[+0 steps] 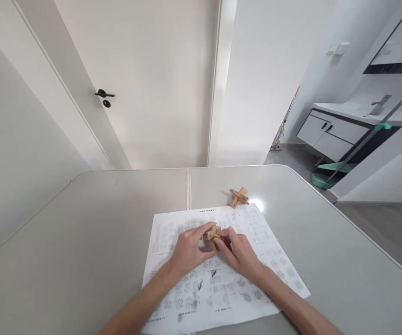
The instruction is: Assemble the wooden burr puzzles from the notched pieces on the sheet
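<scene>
Between both hands is a small wooden interlocking puzzle, held just above a printed sheet. My left hand is closed round its left side, thumb below and fingers above. At its right side, my right hand pinches a piece of it with thumb and forefinger. A dark red patch shows by the right fingers; I cannot make out what it is. The instruction sheet lies flat under both hands, covered in small grey diagrams. Beyond its top edge rests a cross-shaped group of wooden puzzle pieces.
A pale grey table with a seam down its middle carries everything. Behind it stand a white door with a black handle and a wall. At the right are a washbasin cabinet and a green broom and dustpan.
</scene>
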The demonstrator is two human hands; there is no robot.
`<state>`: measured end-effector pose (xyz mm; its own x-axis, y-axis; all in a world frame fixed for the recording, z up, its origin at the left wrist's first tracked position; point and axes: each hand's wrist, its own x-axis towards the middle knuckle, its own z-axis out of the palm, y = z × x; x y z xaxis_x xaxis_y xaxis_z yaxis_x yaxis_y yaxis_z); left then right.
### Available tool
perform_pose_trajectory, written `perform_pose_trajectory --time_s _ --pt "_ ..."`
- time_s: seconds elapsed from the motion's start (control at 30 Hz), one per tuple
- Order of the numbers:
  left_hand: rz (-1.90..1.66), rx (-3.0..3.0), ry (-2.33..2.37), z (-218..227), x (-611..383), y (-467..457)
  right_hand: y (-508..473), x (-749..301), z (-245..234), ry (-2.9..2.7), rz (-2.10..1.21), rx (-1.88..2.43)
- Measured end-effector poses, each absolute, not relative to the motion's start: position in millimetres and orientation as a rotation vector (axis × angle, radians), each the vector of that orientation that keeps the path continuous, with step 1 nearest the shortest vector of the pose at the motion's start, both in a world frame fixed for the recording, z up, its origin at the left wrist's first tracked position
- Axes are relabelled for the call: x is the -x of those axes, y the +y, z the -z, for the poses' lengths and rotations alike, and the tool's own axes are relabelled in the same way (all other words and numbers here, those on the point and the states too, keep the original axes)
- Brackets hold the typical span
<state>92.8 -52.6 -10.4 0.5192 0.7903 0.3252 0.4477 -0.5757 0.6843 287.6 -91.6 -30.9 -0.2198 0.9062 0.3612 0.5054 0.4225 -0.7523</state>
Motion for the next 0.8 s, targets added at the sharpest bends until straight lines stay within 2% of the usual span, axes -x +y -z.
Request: perform_pose_trajectory --time_s 0.53,0.8 --pt "-0.866 -1.793 0.831 -1 -89 -49 -85 -293 22 -1.8 -0.785 1.227" --pt "-0.798 -1.839 0.79 -4 -87 -48 -85 -298 11 -1.579 -1.358 1.063"
